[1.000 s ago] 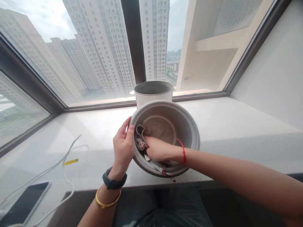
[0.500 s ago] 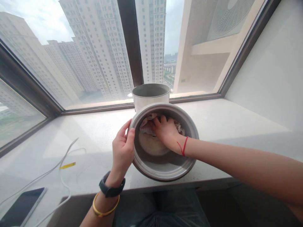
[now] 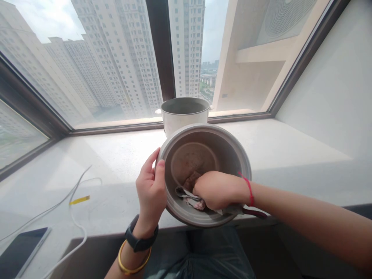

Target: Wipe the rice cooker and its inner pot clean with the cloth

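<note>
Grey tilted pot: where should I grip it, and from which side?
Probably the left rim of the grey pot, from the left: thumb over the lip, fingers outside, as the left hand does. Its mouth tips toward the camera, leaving that lip reachable, while the right hand grips a cloth inside.

no legible text, no readable labels, brands, numbers

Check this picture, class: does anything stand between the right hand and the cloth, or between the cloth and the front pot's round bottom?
Nothing visible does. The right hand grips the cloth inside the front pot, and no other object shows between the cloth and the round bottom; the hand hides part of the cloth.
</note>
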Demonstrator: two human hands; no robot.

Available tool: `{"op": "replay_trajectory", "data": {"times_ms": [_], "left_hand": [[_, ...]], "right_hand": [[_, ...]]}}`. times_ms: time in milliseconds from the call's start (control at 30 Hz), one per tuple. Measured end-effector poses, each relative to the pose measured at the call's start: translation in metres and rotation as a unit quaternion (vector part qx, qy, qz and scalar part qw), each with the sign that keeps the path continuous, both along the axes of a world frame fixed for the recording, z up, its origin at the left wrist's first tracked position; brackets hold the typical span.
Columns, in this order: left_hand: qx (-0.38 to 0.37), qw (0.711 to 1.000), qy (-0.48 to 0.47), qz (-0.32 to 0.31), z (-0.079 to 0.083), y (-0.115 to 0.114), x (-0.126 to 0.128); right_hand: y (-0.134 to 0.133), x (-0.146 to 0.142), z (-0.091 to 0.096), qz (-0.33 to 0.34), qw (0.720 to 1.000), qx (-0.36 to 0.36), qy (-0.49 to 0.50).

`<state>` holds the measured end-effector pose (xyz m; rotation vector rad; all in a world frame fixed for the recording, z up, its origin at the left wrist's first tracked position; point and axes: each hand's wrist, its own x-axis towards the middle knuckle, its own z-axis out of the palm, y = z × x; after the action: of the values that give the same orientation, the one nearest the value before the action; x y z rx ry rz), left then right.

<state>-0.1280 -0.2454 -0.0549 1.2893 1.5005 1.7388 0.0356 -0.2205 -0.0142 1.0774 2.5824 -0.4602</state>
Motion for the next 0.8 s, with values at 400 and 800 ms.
{"op": "replay_trajectory", "data": {"times_ms": [400, 800], "left_hand": [[0.016, 0.999, -0.031, -0.032, -0.003, 0.016, -0.009], [-0.008, 0.999, -0.012, -0.036, -0.001, 0.009, -0.006]], "right_hand": [[0.017, -0.041, -0.028, -0.121, 0.94, 0.062, 0.313], [0.05, -0.028, -0.023, -0.267, 0.928, 0.256, -0.039]]}}
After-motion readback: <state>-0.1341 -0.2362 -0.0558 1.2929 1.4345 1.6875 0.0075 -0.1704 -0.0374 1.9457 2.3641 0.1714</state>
